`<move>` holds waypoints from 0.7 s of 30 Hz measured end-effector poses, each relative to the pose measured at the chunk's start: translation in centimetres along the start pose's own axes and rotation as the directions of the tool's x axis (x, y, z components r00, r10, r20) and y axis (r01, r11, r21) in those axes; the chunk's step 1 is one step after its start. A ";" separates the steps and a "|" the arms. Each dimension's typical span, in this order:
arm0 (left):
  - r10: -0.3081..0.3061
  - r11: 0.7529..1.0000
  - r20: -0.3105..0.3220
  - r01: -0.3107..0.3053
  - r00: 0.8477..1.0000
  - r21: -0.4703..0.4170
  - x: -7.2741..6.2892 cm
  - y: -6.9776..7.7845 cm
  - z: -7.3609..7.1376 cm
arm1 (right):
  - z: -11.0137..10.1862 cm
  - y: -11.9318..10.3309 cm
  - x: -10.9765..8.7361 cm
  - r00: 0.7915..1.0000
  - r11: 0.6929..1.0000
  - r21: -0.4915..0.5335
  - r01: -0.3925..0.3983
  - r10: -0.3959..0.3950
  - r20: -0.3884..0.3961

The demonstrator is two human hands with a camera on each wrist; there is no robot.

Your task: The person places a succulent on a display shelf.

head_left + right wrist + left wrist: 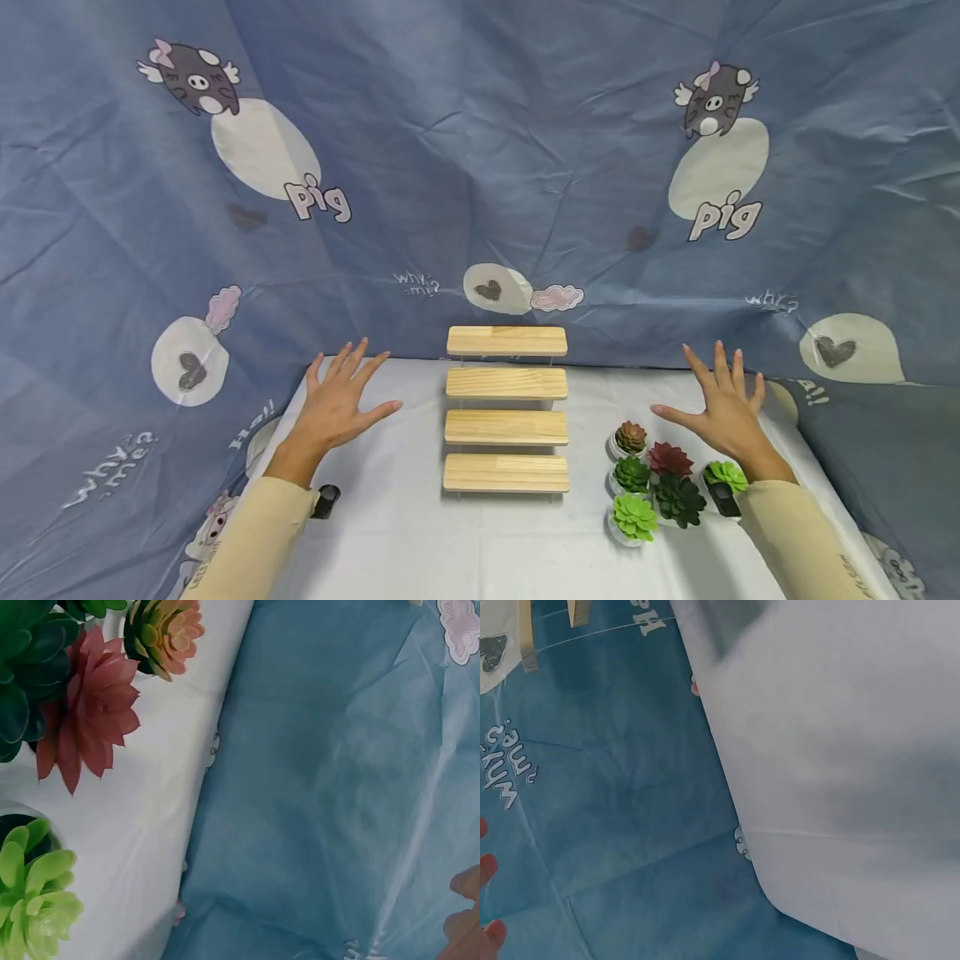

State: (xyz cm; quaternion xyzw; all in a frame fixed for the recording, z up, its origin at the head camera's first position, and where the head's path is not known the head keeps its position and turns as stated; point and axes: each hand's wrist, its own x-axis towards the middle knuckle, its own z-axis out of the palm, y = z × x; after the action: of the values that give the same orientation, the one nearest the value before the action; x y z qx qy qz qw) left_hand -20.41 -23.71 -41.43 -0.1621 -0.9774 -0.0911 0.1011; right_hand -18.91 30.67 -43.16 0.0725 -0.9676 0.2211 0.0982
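Observation:
My left hand (335,410) is held over the left part of the white table with its fingers spread, holding nothing. On the other side my right hand (726,417) is spread the same way, also holding nothing. Just below and left of it in the head view stand several potted succulents: a brownish one (631,437), a dark red one (670,459), dark green ones (679,500) and bright green ones (634,517). The right sleeve partly covers the pot of one bright green succulent (726,476). Between the hands is a stepped display stand with several pale wooden shelves (506,427), all bare.
A white cloth (390,533) covers the table. Blue fabric (480,217) printed with pigs and words hangs behind it and at both sides. A small black object (326,502) shows beside the left sleeve.

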 end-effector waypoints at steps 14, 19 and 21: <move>-0.063 0.968 0.019 0.066 0.998 -0.243 -0.7 0.5 1.4 | 0.1 2.2 -1.3 0.999 0.996 0.091 -0.027 0.029 -0.026; -0.105 0.914 0.018 0.104 0.994 -0.392 -1.3 0.7 2.4 | 0.1 3.6 -1.9 0.999 0.988 0.156 -0.020 0.028 -0.043; -0.136 0.882 0.032 0.135 0.990 -0.451 -1.5 0.8 2.9 | 0.2 4.0 -2.3 0.999 0.982 0.190 -0.020 0.028 -0.037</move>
State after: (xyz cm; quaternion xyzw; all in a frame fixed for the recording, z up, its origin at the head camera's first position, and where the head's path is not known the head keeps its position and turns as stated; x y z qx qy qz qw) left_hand -19.23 -22.76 -44.44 -0.1125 -0.9383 -0.3225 0.0542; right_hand -17.47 34.41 -45.51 0.0655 -0.9408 0.3148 0.1074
